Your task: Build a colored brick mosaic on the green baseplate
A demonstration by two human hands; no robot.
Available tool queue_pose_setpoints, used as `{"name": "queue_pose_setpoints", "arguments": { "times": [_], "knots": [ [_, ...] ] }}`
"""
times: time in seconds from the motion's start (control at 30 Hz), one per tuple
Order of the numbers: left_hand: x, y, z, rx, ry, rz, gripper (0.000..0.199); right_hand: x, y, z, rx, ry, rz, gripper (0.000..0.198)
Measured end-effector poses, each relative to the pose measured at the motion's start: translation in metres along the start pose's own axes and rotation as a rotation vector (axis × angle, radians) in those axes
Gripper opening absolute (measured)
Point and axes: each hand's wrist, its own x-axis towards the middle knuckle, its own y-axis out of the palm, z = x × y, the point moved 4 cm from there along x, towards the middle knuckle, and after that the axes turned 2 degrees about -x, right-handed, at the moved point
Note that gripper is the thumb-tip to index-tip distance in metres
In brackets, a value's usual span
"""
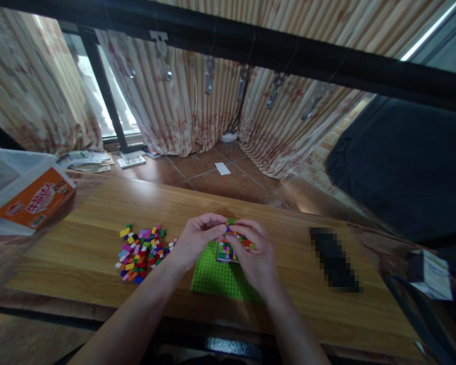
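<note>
A green studded baseplate (pixel 222 281) lies on the wooden table in front of me. On it is a block of small multicoloured toy bricks (pixel 228 252), partly covered by my fingers. My left hand (pixel 200 237) reaches in from the left, thumb and fingers pinched at a tiny purple brick (pixel 228 229) above the block's far part. From the other side, my right hand (pixel 256 253) curls over the block, its thumb and fingertips closed by the same brick. How the fingertips share that brick is partly hidden. Left of my left hand lies a loose pile of coloured bricks (pixel 142 253).
The wooden table (pixel 296 304) carries a dark blurred-out object (pixel 334 261) at the right. A clear plastic tub (pixel 34 197) with an orange label stands at the left edge. Overhead runs a dark bar (pixel 228 35). Papers (pixel 87 159) lie beyond the table near the curtains (pixel 175 101).
</note>
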Motion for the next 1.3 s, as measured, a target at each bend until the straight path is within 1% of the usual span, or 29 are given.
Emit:
{"name": "queue_pose_setpoints", "arguments": {
  "times": [0.13,0.3,0.4,0.5,0.6,0.7,0.77,0.83,1.07,1.2,1.3],
  "knots": [
    [-0.002,0.002,0.004,-0.050,-0.047,0.030,0.030,-0.001,-0.001,-0.001,0.000,-0.026,-0.017,0.013],
    [-0.003,0.004,0.006,-0.092,-0.061,0.042,0.033,-0.002,-0.002,0.001,0.031,-0.049,0.008,0.013],
    [-0.004,0.005,0.004,-0.053,-0.065,0.061,0.032,0.002,-0.008,-0.003,0.071,-0.018,-0.009,0.013],
    [-0.003,0.002,-0.001,0.031,-0.041,0.069,0.031,0.007,-0.025,-0.018,0.070,0.069,-0.102,0.014],
    [0.002,-0.006,-0.003,0.090,-0.002,0.005,0.029,0.010,-0.043,-0.039,0.063,0.170,-0.154,0.018],
    [0.007,-0.016,0.000,0.130,0.003,-0.120,0.022,0.009,-0.048,-0.055,0.027,0.245,-0.077,0.021],
    [0.009,-0.020,0.004,0.158,0.008,-0.188,0.017,0.007,-0.046,-0.060,0.022,0.265,-0.031,0.022],
    [0.011,-0.022,0.006,0.194,0.023,-0.213,0.014,0.005,-0.041,-0.061,0.030,0.254,0.008,0.022],
    [0.010,-0.018,0.010,0.254,0.021,-0.157,0.008,0.004,-0.021,-0.064,0.000,0.206,0.065,0.021],
    [0.010,-0.016,0.011,0.267,0.018,-0.139,0.006,0.005,-0.017,-0.063,-0.005,0.181,0.051,0.022],
    [0.011,-0.017,0.012,0.270,0.009,-0.136,0.006,0.006,-0.015,-0.061,-0.005,0.194,0.034,0.024]
  ]
}}
